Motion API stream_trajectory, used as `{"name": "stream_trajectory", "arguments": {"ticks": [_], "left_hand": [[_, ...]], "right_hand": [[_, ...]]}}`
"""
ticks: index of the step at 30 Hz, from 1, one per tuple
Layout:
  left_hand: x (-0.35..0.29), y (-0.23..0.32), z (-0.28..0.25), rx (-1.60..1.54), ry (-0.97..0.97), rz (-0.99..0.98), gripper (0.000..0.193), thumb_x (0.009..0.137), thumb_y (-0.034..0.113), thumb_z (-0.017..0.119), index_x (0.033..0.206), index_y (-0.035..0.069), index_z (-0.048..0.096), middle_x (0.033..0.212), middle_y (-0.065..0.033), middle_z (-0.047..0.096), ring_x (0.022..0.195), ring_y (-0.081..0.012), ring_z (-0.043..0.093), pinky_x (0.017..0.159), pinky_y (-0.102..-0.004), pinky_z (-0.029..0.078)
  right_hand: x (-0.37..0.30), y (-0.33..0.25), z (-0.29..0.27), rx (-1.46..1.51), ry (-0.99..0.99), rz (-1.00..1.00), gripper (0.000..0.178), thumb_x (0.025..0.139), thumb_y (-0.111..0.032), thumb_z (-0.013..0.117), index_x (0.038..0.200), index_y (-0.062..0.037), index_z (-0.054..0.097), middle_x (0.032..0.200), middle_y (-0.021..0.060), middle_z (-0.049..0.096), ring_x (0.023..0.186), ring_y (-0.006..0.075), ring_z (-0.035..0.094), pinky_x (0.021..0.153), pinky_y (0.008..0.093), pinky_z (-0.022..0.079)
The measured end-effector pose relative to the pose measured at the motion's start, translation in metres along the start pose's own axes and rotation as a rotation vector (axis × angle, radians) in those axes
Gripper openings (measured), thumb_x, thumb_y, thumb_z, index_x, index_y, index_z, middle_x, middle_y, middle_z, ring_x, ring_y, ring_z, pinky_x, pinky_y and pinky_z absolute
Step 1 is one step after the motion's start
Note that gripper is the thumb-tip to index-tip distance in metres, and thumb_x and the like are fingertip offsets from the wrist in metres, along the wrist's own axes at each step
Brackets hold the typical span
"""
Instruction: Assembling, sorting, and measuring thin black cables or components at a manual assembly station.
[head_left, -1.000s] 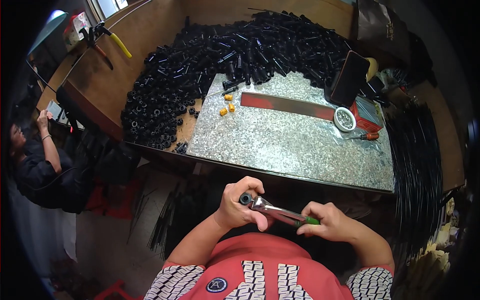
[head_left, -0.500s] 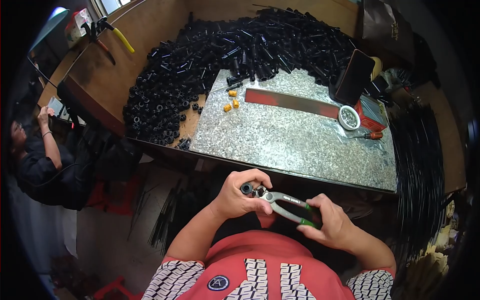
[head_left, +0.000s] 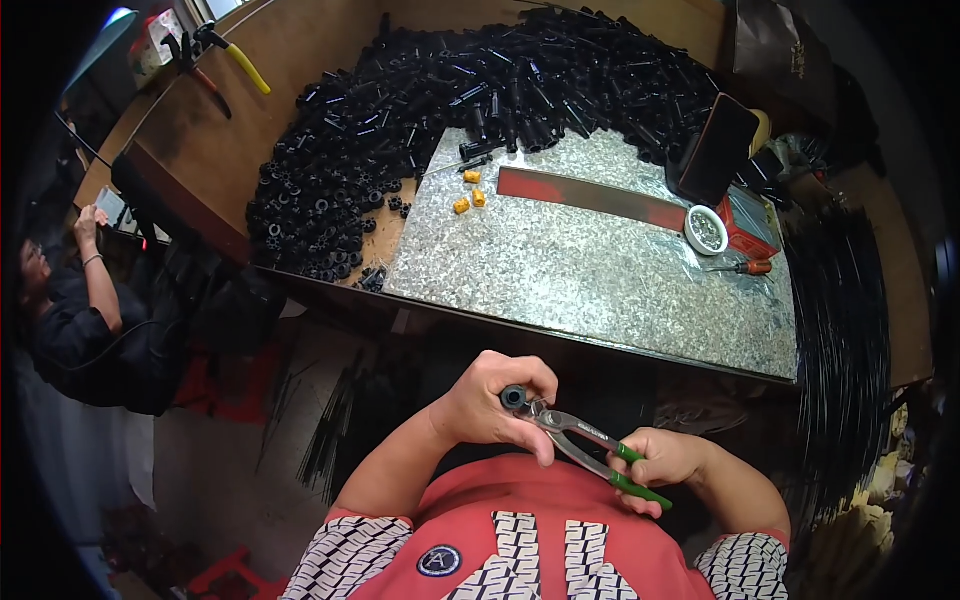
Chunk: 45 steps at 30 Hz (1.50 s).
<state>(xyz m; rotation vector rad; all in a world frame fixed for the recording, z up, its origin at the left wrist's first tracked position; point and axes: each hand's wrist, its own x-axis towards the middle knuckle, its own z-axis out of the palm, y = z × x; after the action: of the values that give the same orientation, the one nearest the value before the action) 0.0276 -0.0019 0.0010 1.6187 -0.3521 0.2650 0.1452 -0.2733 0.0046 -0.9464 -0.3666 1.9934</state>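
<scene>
In front of my belly, my left hand (head_left: 488,405) is closed around a small black tubular plastic part (head_left: 513,396), its round hollow end facing up. Against that part sit the jaws of a pair of steel pincers (head_left: 578,432) with green grips; exactly what they bite on is too small to tell. My right hand (head_left: 668,460) is wrapped around both green handles, which are still a little apart. The pincers slant down to the right between my two hands.
A stone slab (head_left: 480,270) on the bench bears a flat metal bar (head_left: 590,202), a white bowl (head_left: 706,232), a screwdriver (head_left: 750,267) and yellow pieces (head_left: 472,177). Black parts (head_left: 480,90) are heaped behind. Black rods (head_left: 840,320) lie right; another person (head_left: 90,320) is at left.
My right hand has moved down and wrapped further round the handles, which are closer together. The pincers now tilt more steeply, and the black part has shifted slightly right and down.
</scene>
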Motion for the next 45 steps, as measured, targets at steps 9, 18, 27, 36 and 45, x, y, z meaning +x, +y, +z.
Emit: {"name": "stream_trajectory", "arguments": {"ticks": [9,18,27,36,45], "left_hand": [[0.000,-0.003,0.005,0.165,0.221,-0.031,0.059,0.055,0.041,0.090,0.088,0.002,0.059,0.061,0.0016,0.053,0.052,-0.0054,0.046,0.048,-0.0207,0.035],[0.005,-0.006,0.012,0.244,0.289,0.051,0.072,0.055,0.039,0.091,0.101,0.006,0.047,0.053,0.0032,0.044,0.052,-0.0031,0.038,0.047,-0.0190,0.033],[-0.001,-0.015,0.010,0.180,0.270,0.018,0.079,0.053,0.048,0.089,0.102,0.004,0.045,0.052,0.0030,0.047,0.050,-0.0035,0.043,0.048,-0.0196,0.035],[0.005,-0.008,0.016,0.140,0.295,-0.064,0.093,0.048,0.065,0.077,0.106,0.003,0.041,0.053,0.0053,0.048,0.051,-0.0009,0.039,0.047,-0.0188,0.026],[0.000,-0.014,0.011,0.147,0.370,-0.077,0.087,0.052,0.054,0.086,0.107,0.004,0.042,0.051,0.0052,0.044,0.049,-0.0024,0.039,0.046,-0.0193,0.031]], "right_hand": [[0.005,-0.027,0.038,-1.450,0.851,-0.570,0.064,0.073,-0.018,0.075,0.123,-0.0027,0.039,0.092,0.0153,0.054,0.079,0.0288,0.057,0.069,0.0375,0.046],[0.016,-0.023,0.036,-1.803,1.043,-0.658,0.071,0.073,-0.024,0.073,0.130,0.0038,0.040,0.091,0.0172,0.050,0.080,0.0339,0.053,0.072,0.0412,0.044],[0.008,-0.046,0.041,-1.052,0.574,-0.170,0.046,0.083,-0.014,0.069,0.123,0.0006,0.052,0.089,0.0147,0.059,0.080,0.0287,0.060,0.070,0.0343,0.047],[0.009,-0.039,0.036,-1.541,0.758,-0.459,0.065,0.083,-0.011,0.066,0.140,-0.0012,0.036,0.100,0.0158,0.053,0.081,0.0325,0.055,0.073,0.0394,0.046],[0.008,-0.038,0.039,-1.294,0.670,-0.264,0.065,0.086,-0.010,0.063,0.141,0.0017,0.031,0.098,0.0177,0.054,0.086,0.0328,0.056,0.077,0.0378,0.046]]}}
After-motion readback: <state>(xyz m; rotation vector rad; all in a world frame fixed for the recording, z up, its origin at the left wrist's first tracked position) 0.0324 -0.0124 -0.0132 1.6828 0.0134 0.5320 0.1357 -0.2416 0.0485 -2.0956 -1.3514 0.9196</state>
